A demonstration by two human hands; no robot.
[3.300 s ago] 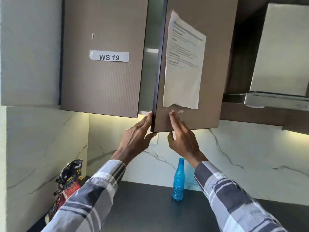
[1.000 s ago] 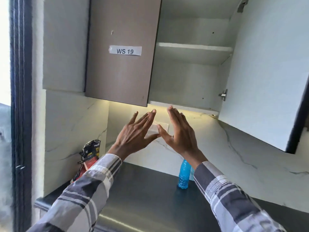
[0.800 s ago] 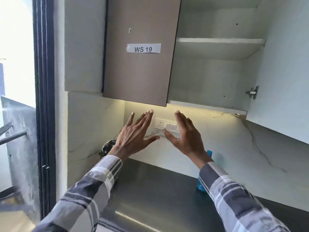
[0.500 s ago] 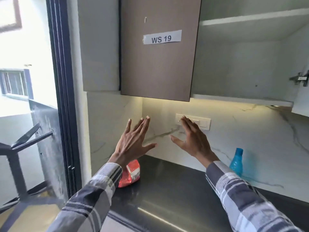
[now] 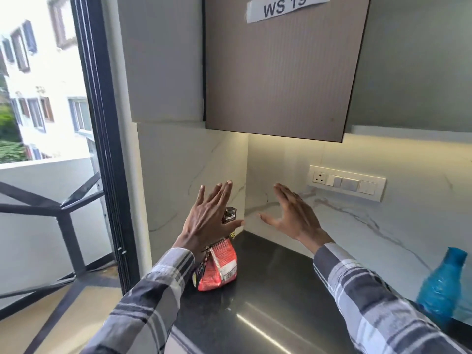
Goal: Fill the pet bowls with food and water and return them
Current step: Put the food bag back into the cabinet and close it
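Note:
A red and black pet food bag (image 5: 218, 268) stands in the corner of the dark countertop (image 5: 268, 302), against the marble wall. My left hand (image 5: 208, 221) hovers above and in front of the bag with fingers straight and spread, covering the bag's upper part. My right hand (image 5: 293, 215) is raised beside it, palm turned inward, fingers straight, holding nothing. A blue water bottle (image 5: 444, 287) stands at the right edge of the counter. No pet bowls are in view.
A closed brown cabinet door (image 5: 281, 72) labelled WS 19 hangs overhead, with the open cabinet compartment (image 5: 413, 67) to its right. A white switch panel (image 5: 347, 182) is on the backsplash. A black door frame (image 5: 102, 149) and a balcony railing (image 5: 51, 205) lie to the left.
The right cabinet door was pulled open, then my view swung left and down. Both hands dropped from the cabinet toward the counter corner, and the food bag came into view under my left hand.

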